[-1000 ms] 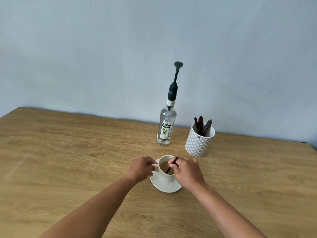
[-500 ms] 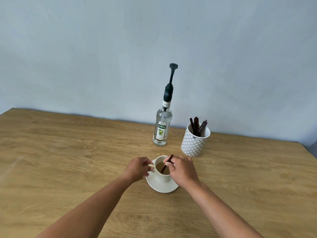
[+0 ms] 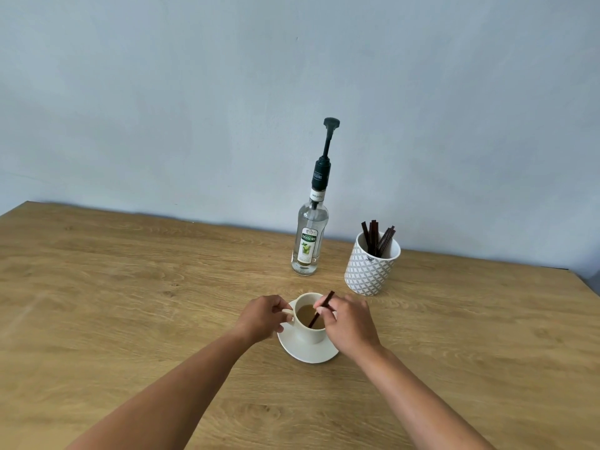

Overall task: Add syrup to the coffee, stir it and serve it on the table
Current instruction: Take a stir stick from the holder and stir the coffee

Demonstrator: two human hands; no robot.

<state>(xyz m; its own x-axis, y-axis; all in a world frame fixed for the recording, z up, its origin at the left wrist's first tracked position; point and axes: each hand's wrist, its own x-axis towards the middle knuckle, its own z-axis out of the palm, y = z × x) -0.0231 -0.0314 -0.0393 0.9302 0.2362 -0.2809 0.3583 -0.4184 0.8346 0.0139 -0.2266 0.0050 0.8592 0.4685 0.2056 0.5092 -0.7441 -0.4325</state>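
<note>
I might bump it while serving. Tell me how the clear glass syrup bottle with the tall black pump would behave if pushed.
The clear glass syrup bottle probably tips easily: narrow base, tall black pump. It looks nearly empty, so likely light. Being glass, it could break.

A white cup (image 3: 308,323) of light brown coffee (image 3: 310,315) is set on a white saucer (image 3: 308,352). A dark brown stirrer (image 3: 319,310) is seen in it. The far clear bottle (image 3: 308,237) is fitted with a black pump (image 3: 326,154); the right-hand holder (image 3: 370,271) is patterned grey-and-white. The table (image 3: 130,287) is wood-grained.

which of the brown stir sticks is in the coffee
The stir stick pinched by the right hand, its lower end in the coffee cup; the others stand in the patterned holder.
</note>
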